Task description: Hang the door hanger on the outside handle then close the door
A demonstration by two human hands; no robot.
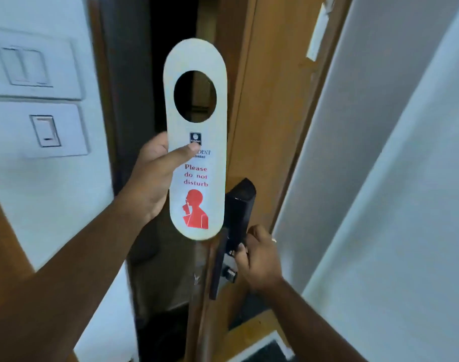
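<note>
A white door hanger (197, 158) with a round hole near its top and red "Please do not disturb" print stands upright in front of the door gap. My left hand (155, 178) grips its left edge, thumb across the front. The wooden door (270, 105) is ajar, seen almost edge-on, with a dark opening to its left. A black lock body (240, 205) sits on the door. My right hand (259, 259) is closed around the inside door handle just below the lock. A dark lever (219, 267) hangs on the door's other side, beneath the hanger.
White switch plates (40, 100) are mounted on the wall at left. A white wall (379, 178) runs close along the right side of the door. The dark door frame (124, 100) stands between the switches and the gap. Wooden flooring (251, 333) shows below.
</note>
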